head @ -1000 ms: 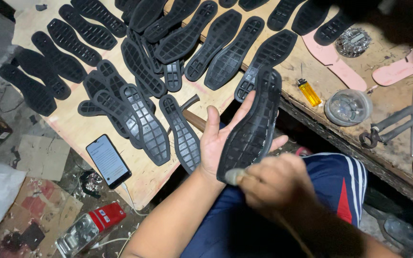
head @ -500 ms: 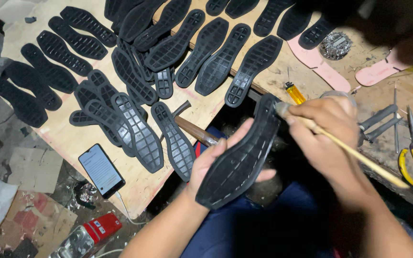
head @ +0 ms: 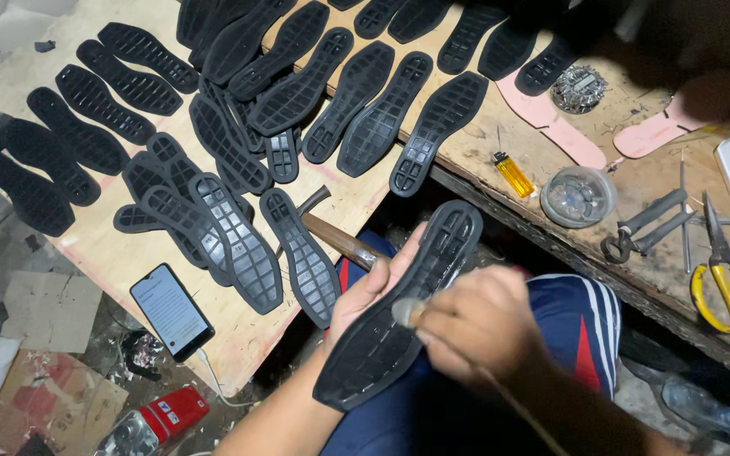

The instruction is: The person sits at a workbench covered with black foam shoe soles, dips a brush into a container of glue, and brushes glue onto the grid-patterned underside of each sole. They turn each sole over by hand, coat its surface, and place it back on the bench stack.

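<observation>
Dim light falls on a plywood board (head: 120,262) crowded with black soles, and on a rough bench (head: 635,152) beyond it; the person sits low between the two, knees in blue shorts below the bench's near edge.

Over the lap, just off the board's near right corner, the left hand (head: 365,295) cradles a sole (head: 399,317) from beneath, tread side up. Its thumb lies along the sole's left edge and the other fingers are hidden under the rubber, so how they are spread cannot be told. The right hand (head: 475,325) is closed, fingers pressed together, around a thin-handled brush (head: 407,311), whose pale tip touches the sole's inner face about midway along. The handle trails back toward the lower right.

To do this well, judging from the pose, the sole wants firm support under the spot being brushed, so the palm should sit beneath the brush tip rather than at the heel. Short strokes from the middle toward the rim would likely keep the coat even and off the thumb. The ribbed pockets look deep, so the tip probably needs working into each one.

On the board's near edge lie a phone (head: 171,311) and a hammer (head: 340,236), its handle pointing toward the lap. Along the bench sit a yellow lighter (head: 513,173), a clear lidded tub (head: 579,196), pliers (head: 648,226), yellow scissors (head: 728,279) and pink insoles (head: 551,122).
</observation>
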